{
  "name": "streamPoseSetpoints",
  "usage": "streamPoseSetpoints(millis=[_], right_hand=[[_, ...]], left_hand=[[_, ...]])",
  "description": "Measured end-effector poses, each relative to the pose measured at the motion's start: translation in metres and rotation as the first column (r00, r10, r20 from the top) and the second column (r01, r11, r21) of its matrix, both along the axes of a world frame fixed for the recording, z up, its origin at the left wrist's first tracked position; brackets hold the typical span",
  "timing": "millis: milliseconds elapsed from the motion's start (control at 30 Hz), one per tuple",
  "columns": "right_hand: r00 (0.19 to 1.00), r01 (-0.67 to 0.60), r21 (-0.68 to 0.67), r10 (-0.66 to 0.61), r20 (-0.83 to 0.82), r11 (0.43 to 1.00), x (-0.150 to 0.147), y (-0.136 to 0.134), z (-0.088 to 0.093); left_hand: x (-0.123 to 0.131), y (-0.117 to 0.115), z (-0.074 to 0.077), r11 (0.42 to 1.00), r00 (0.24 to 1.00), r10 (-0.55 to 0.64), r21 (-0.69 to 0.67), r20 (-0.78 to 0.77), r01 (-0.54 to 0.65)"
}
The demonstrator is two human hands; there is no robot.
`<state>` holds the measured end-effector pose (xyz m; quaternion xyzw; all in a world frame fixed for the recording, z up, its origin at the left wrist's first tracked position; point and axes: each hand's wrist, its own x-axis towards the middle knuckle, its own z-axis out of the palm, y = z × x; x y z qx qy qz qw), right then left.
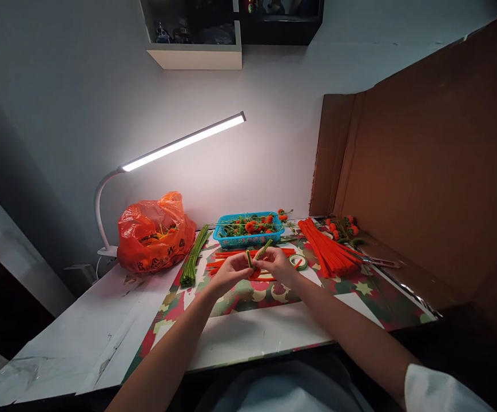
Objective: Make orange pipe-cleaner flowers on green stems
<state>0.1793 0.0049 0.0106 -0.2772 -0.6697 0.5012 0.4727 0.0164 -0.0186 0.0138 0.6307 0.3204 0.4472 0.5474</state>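
— Why are you holding it up off the desk [248, 337]?

— I'm pinching the green stem [258, 253] between my left hand [230, 272] and right hand [277, 264], both clenching it, keeping it near the lamp [183, 141].

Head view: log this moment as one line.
left hand: pinching green stem | right hand: pinching same stem | behind: blue basket | right: orange stems

Bare table edge [248, 337] lies open near the person; basket [248, 230], orange bag [156, 233] (bulky) and cardboard [424, 171] hem the back.
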Motion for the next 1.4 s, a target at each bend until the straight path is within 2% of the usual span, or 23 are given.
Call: streamPoseSetpoints(millis=[133, 300, 467, 567, 667, 733, 800, 833, 867, 900, 933, 967, 1033, 1100, 1267, 1400], right_hand=[[0.999, -0.043, -0.082, 0.043, -0.002, 0.996, 0.0, 0.0, 0.001], [0.999, -0.044, -0.126, 0.042, -0.022, 0.991, -0.001, 0.0, 0.002], [0.998, 0.049, -0.247, -0.056, -0.024, 0.968, -0.002, 0.004, 0.0], [0.998, 0.059, -0.356, -0.06, 0.008, 0.933, -0.001, 0.009, -0.003], [0.998, 0.063, -0.427, -0.052, 0.036, 0.902, -0.003, 0.011, -0.008], [0.991, 0.137, -0.343, -0.129, 0.046, 0.929, -0.003, 0.01, -0.009], [0.95, 0.312, -0.08, -0.309, 0.046, 0.947, 0.0, 0.007, -0.007], [0.916, 0.392, 0.109, -0.398, 0.037, 0.913, 0.002, 0.006, -0.005], [0.886, 0.431, 0.32, -0.463, 0.028, 0.844, 0.005, 0.005, -0.003], [0.886, 0.373, 0.511, -0.461, 0.051, 0.774, 0.008, 0.005, -0.001], [0.895, 0.261, 0.655, -0.431, 0.11, 0.709, 0.011, 0.005, 0.001], [0.898, 0.143, 0.748, -0.403, 0.177, 0.648, 0.013, 0.006, 0.002], [0.887, -0.045, 0.825, -0.358, 0.293, 0.563, 0.016, 0.008, 0.003], [0.875, -0.131, 0.839, -0.337, 0.349, 0.528, 0.016, 0.011, 0.002], [0.897, -0.127, 0.868, -0.318, 0.307, 0.48, 0.014, 0.014, -0.003], [0.886, -0.142, 0.886, -0.343, 0.313, 0.442, 0.015, 0.014, -0.004]], left_hand=[[-0.002, 0.0, -0.001, 0.999, 0.997, -0.044, 0.028, -0.067, 0.046], [-0.003, 0.0, 0.001, 0.993, 0.989, -0.032, 0.104, -0.145, 0.047], [-0.005, 0.0, 0.003, 0.948, 0.954, 0.109, 0.317, -0.279, -0.015], [-0.004, 0.0, 0.003, 0.905, 0.929, 0.202, 0.422, -0.31, -0.056], [-0.003, 0.0, 0.003, 0.877, 0.911, 0.268, 0.47, -0.313, -0.096], [-0.003, 0.001, 0.002, 0.883, 0.915, 0.279, 0.453, -0.29, -0.126], [-0.004, 0.003, 0.001, 0.916, 0.933, 0.265, 0.364, -0.243, -0.165], [-0.004, 0.005, 0.001, 0.94, 0.945, 0.246, 0.292, -0.218, -0.177], [-0.005, 0.006, 0.001, 0.961, 0.955, 0.222, 0.209, -0.195, -0.18], [-0.005, 0.007, 0.0, 0.977, 0.965, 0.195, 0.126, -0.177, -0.174], [-0.006, 0.007, 0.0, 0.985, 0.972, 0.168, 0.057, -0.162, -0.161], [-0.007, 0.008, -0.001, 0.989, 0.978, 0.144, 0.005, -0.153, -0.145], [-0.009, 0.008, -0.002, 0.992, 0.984, 0.103, -0.06, -0.143, -0.112], [-0.01, 0.008, -0.003, 0.99, 0.987, 0.071, -0.11, -0.142, -0.087], [-0.015, 0.009, -0.006, 0.977, 0.994, -0.009, -0.212, -0.112, -0.015], [-0.018, 0.011, -0.008, 0.992, 0.983, 0.004, -0.126, -0.185, -0.028]])
